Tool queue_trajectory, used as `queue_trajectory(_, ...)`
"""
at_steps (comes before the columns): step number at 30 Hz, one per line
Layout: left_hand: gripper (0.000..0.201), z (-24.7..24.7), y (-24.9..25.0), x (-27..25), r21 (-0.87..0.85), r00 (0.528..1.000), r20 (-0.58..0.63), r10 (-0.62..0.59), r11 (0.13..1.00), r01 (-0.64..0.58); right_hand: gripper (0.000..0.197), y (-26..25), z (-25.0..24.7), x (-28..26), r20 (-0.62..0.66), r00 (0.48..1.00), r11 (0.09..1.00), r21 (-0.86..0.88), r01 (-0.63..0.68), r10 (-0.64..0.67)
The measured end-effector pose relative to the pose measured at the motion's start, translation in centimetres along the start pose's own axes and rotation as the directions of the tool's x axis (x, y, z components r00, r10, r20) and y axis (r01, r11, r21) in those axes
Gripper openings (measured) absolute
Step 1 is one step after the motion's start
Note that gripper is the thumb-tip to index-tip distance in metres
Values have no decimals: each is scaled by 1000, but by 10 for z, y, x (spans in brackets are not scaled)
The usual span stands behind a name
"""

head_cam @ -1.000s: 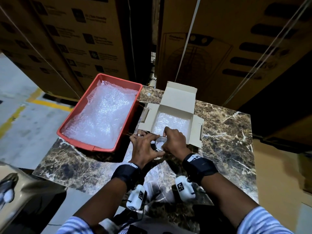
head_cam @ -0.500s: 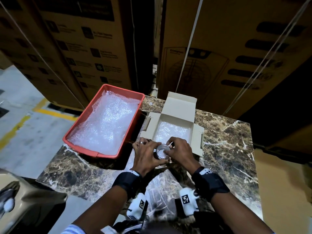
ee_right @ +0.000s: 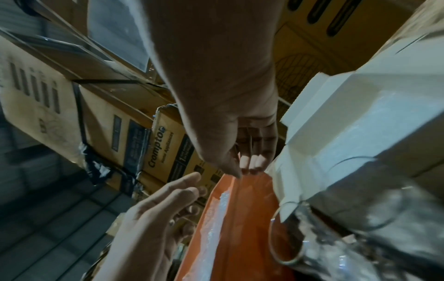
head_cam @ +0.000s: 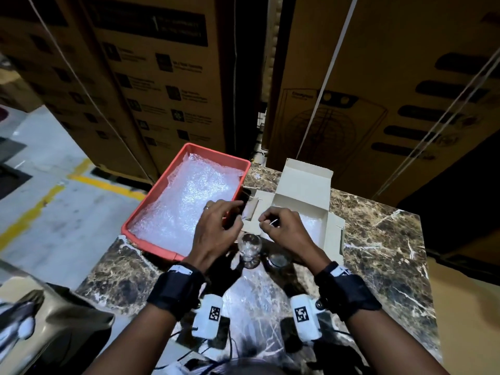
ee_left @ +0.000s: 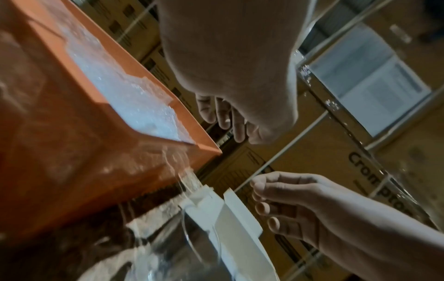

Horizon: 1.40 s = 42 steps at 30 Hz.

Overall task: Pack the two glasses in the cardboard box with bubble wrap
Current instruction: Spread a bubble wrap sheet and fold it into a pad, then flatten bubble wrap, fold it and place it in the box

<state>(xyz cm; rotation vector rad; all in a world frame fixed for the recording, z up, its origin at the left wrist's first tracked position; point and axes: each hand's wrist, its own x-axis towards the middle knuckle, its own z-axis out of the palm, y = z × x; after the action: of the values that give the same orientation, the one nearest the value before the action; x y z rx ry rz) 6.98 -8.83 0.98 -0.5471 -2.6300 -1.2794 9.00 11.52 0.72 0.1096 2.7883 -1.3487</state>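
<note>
A clear glass (head_cam: 248, 249) stands on a bubble wrap sheet (head_cam: 251, 296) spread on the marble table, just in front of the open cardboard box (head_cam: 304, 182). A second glass (head_cam: 277, 259) shows as a faint ring to its right, partly under my right wrist. Bubble wrap (head_cam: 311, 230) lines the box floor. My left hand (head_cam: 219, 228) hovers above and left of the glass, fingers loose and empty. My right hand (head_cam: 280, 228) hovers over the box's near flap, thumb pinched against the fingertips (ee_right: 250, 167) on a thin white strip; what it is I cannot tell.
A red tray (head_cam: 159, 185) full of bubble wrap sits at the table's left, touching the box's left flap. Tall stacked cartons (head_cam: 167, 85) wall off the far side. The table edge drops to concrete floor (head_cam: 54, 198) on the left.
Both hands have let go of the glass and risen away from it toward the box and tray. The glass now stands free between the wrists.
</note>
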Motion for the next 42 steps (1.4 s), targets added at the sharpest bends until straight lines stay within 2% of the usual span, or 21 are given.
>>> queue_trajectory(4, 31, -33, -40, 14, 81, 995, -8, -98, 992, 98, 13, -45, 26, 27, 52, 992, 991, 86, 106, -111)
queue_trajectory(7, 36, -51, -73, 21, 209, 961, 98, -260, 949, 236, 12, -74, 49, 47, 110, 987, 989, 97, 109, -119)
queue_trajectory(10, 56, -63, -99, 25, 385, 884, 256, -390, 880, 277, 14, -92, 74, 65, 159, 981, 992, 62, 106, -115)
queue_trajectory(13, 75, -67, -119, 29, 520, 773, 383, -505, 810, 271, 22, -101, 97, 81, 221, 974, 999, -16, 45, -40)
queue_trajectory(15, 79, -67, -130, 30, 577, 692, 475, -543, 786, 221, 29, -102, 109, 89, 282, 959, 998, -67, 4, 15)
queue_trajectory(16, 74, -65, -134, 31, 587, 670, 504, -546, 785, 198, 32, -102, 113, 93, 321, 946, 995, -97, -16, 47)
queue_trajectory(17, 65, -66, -136, 31, 589, 667, 515, -538, 788, 180, 35, -102, 117, 96, 359, 930, 991, -133, -32, 79)
queue_trajectory(20, 24, -68, -135, 34, 577, 720, 492, -490, 803, 153, 39, -100, 122, 104, 460, 874, 964, -266, -31, 155)
queue_trajectory(21, 17, -69, -134, 35, 579, 724, 488, -488, 801, 149, 39, -99, 123, 105, 483, 859, 953, -301, -17, 168)
queue_trajectory(24, 20, -75, -130, 37, 573, 744, 476, -469, 807, 142, 43, -96, 125, 108, 541, 819, 935, -353, 16, 190)
queue_trajectory(27, 12, -82, -137, 41, 402, 789, 455, -413, 886, 232, 47, -97, 123, 109, 576, 799, 924, -375, 73, 171)
queue_trajectory(29, 15, -90, -141, 45, 239, 802, 454, -388, 920, 309, 43, -98, 120, 110, 556, 820, 914, -389, 112, 136)
queue_trajectory(31, 22, -97, -144, 49, 58, 829, 435, -352, 929, 364, 37, -99, 116, 111, 520, 850, 938, -328, 110, 82)
queue_trajectory(34, 10, -102, -145, 55, -136, 867, 379, -323, 908, 397, 35, -103, 101, 114, 510, 860, 965, -235, 121, 17)
queue_trajectory(36, 4, -105, -142, 60, -214, 880, 339, -332, 884, 416, 8, -106, 88, 115, 484, 875, 977, -180, 111, -10)
queue_trajectory(38, 2, -108, -135, 63, -327, 884, 292, -365, 830, 451, 26, -109, 77, 116, 458, 888, 987, -121, 102, -35)
queue_trajectory(39, 4, -109, -131, 65, -368, 881, 262, -393, 803, 468, 29, -110, 72, 116, 449, 893, 991, -100, 88, -34)
queue_trajectory(42, 23, -113, -123, 67, -380, 863, 218, -455, 775, 505, 23, -113, 63, 117, 404, 912, 997, 3, 76, -70)
